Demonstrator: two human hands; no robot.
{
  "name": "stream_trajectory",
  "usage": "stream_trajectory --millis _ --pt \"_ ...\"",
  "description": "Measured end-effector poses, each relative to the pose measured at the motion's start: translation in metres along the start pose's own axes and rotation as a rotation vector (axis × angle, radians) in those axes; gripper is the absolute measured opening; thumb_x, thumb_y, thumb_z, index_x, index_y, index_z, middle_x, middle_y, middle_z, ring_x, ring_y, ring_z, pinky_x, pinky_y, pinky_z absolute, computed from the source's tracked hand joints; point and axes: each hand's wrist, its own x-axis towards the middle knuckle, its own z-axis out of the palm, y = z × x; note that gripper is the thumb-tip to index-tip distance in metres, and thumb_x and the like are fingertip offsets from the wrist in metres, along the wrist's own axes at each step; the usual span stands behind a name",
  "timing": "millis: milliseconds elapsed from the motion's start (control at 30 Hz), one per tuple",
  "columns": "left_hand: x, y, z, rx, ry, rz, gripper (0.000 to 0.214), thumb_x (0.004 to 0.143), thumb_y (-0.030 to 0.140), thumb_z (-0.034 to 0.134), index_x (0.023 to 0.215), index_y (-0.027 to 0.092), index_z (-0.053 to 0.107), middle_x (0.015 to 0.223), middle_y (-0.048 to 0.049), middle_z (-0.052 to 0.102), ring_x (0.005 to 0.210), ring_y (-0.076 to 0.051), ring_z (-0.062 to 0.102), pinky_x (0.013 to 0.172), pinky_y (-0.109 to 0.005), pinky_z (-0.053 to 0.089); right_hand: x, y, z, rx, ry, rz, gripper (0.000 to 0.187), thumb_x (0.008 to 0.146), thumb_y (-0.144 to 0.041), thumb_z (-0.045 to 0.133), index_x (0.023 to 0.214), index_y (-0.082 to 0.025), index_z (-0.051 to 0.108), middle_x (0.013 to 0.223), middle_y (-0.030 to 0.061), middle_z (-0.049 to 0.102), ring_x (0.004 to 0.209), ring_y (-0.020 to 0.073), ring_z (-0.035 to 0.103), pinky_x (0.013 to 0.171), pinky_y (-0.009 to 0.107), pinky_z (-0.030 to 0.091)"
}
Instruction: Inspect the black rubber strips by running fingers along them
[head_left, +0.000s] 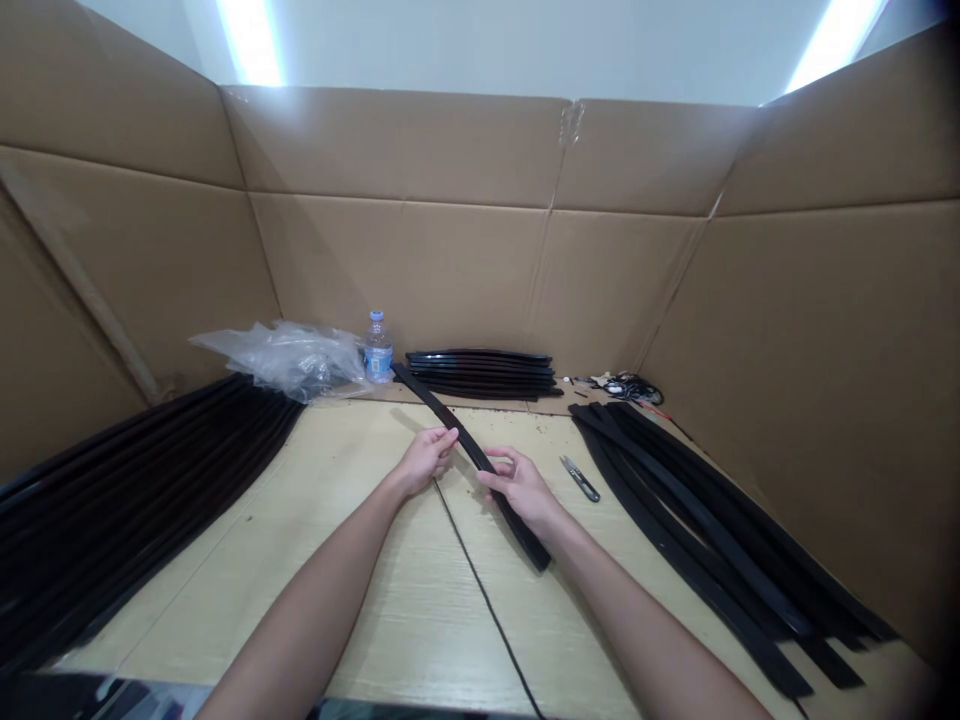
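Observation:
A long, flat black strip is held slantwise above the table, its far end towards the back and its near end pointing down to the right. My left hand is closed, thumb and fingertips pinching the strip's left edge near its middle. Lower down, my right hand grips the same strip between thumb and fingers. A thin black cord runs from below my left hand to the table's front edge; whether the fingers also hold it I cannot tell. Small thread snips lie right of my right hand.
Black strips lie in a large pile at left, a loose group at right and a stack at back. Clear plastic bags, a water bottle and tangled cords stand along the back. Cardboard walls enclose the table.

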Motion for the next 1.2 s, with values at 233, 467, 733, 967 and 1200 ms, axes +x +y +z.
stream_trajectory --millis 233,467,733,967,1200 --pt "-0.002 0.001 0.002 -0.006 -0.015 0.009 0.041 0.068 0.047 0.061 0.069 0.015 0.036 0.049 0.0102 0.021 0.034 0.003 0.017 0.037 -0.012 0.005 -0.005 -0.007 -0.001 -0.012 -0.094 0.029 0.043 0.06 -0.031 0.076 0.088 -0.018 0.046 0.065 -0.0017 0.057 0.05 0.0105 0.053 0.041 0.023 0.045" --pt "-0.001 0.002 0.0 0.005 0.011 0.01 0.041 0.068 0.049 0.06 0.07 0.016 0.037 0.05 0.0098 0.019 0.034 0.003 0.017 0.036 -0.013 0.006 0.003 -0.004 0.0 0.008 -0.088 -0.04 0.036 0.073 -0.05 0.059 0.081 -0.019 0.044 0.071 0.0019 0.063 0.043 0.0081 0.048 0.034 0.017 0.032" --pt "-0.003 0.004 0.003 0.003 -0.011 0.006 0.043 0.068 0.052 0.059 0.069 0.016 0.034 0.051 0.0101 0.02 0.034 0.004 0.016 0.036 -0.013 0.005 -0.001 -0.005 0.0 -0.127 -0.062 0.023 0.043 0.066 -0.039 0.071 0.097 -0.013 0.059 0.068 0.001 0.058 0.052 0.0082 0.048 0.047 0.021 0.038" --pt "-0.004 0.002 0.003 0.03 -0.038 0.004 0.043 0.066 0.048 0.063 0.068 0.017 0.033 0.049 0.0109 0.018 0.034 0.003 0.016 0.036 -0.013 0.006 -0.005 -0.006 -0.006 -0.084 -0.199 0.051 0.038 0.061 -0.034 0.075 0.084 -0.015 0.05 0.064 -0.0032 0.053 0.051 0.0089 0.051 0.047 0.023 0.044" --pt "-0.003 0.002 0.002 0.082 0.013 0.033 0.042 0.064 0.045 0.066 0.064 0.015 0.037 0.045 0.0104 0.02 0.033 0.003 0.016 0.036 -0.014 0.006 -0.009 -0.011 -0.008 -0.071 -0.27 0.052 0.041 0.067 -0.035 0.071 0.087 -0.02 0.039 0.06 -0.004 0.057 0.045 0.008 0.048 0.039 0.017 0.036"
